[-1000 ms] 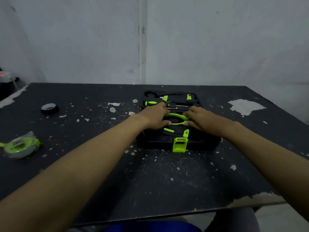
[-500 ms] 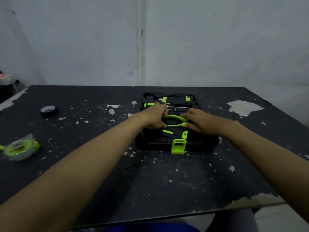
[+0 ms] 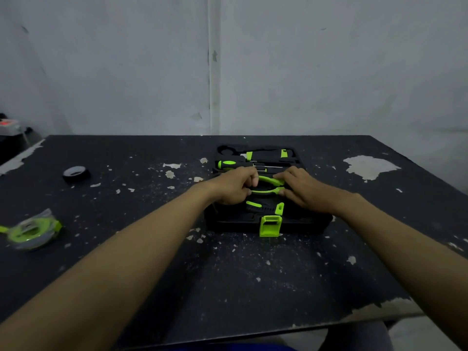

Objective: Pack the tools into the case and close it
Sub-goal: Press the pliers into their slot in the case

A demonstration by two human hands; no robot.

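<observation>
An open black tool case [image 3: 228, 221] lies flat on the table, its green latch [image 3: 270, 225] hanging at the front edge. Green-handled pliers [image 3: 268, 184] lie across its middle. My left hand [image 3: 231, 186] curls its fingers round the pliers' left end. My right hand [image 3: 304, 190] presses its fingers on the right ends of the handles. A green-and-black screwdriver [image 3: 228, 164] and other tools sit in slots behind the hands. A green tape measure [image 3: 33, 230] and a black tape roll [image 3: 76, 173] lie outside the case, far left.
The dark table [image 3: 253, 287] has chipped paint and white flakes, with a large bare patch [image 3: 369, 167] at the right. A grey wall stands behind. A dark object with a red light [image 3: 7, 127] sits beyond the left table edge.
Both hands stay on the pliers in the case. The left hand's fingers have curled more tightly round the pliers' left end; the right hand has barely shifted.
</observation>
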